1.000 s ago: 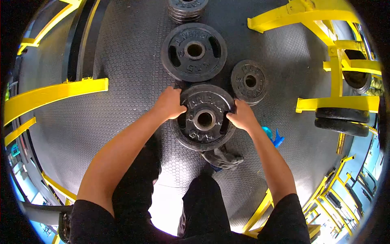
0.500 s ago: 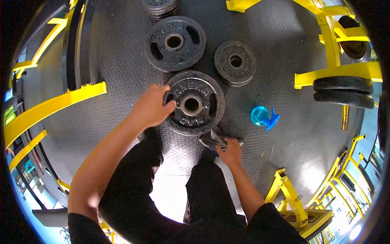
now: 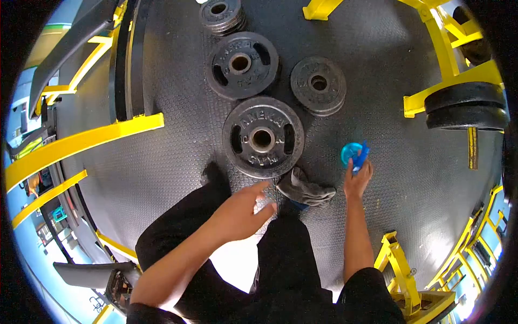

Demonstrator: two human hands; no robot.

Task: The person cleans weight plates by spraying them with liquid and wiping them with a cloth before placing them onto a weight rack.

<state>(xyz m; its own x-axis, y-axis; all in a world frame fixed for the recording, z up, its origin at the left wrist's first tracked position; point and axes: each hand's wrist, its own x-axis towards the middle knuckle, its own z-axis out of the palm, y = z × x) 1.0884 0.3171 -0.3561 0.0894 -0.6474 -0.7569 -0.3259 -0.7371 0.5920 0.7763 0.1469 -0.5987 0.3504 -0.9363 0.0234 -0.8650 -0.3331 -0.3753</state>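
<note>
My right hand (image 3: 359, 181) has its fingers closed around the blue trigger head of a spray bottle (image 3: 351, 153) with a clear turquoise body, right of the plates. Nothing is in my left hand (image 3: 243, 213); its thumb and fingers are apart, in front of my legs and just below the nearest weight plate (image 3: 263, 165). That black plate lies flat on the floor, with raised lettering and a round centre hole. Touching or close to its lower right edge, a crumpled grey cloth (image 3: 307, 189) lies by my foot.
Beyond the nearest plate lie another large plate (image 3: 243, 81), a smaller stacked pair (image 3: 318, 97) and a further stack (image 3: 221, 21). Yellow frames (image 3: 86, 137) stand at left and right. Upright plates (image 3: 465, 105) hang on the right rack. Dark textured matting (image 3: 377, 65) covers the floor.
My left hand has left the nearest plate and come down toward my legs. The right hand has let go of the grey cloth and moved right to the spray bottle.
</note>
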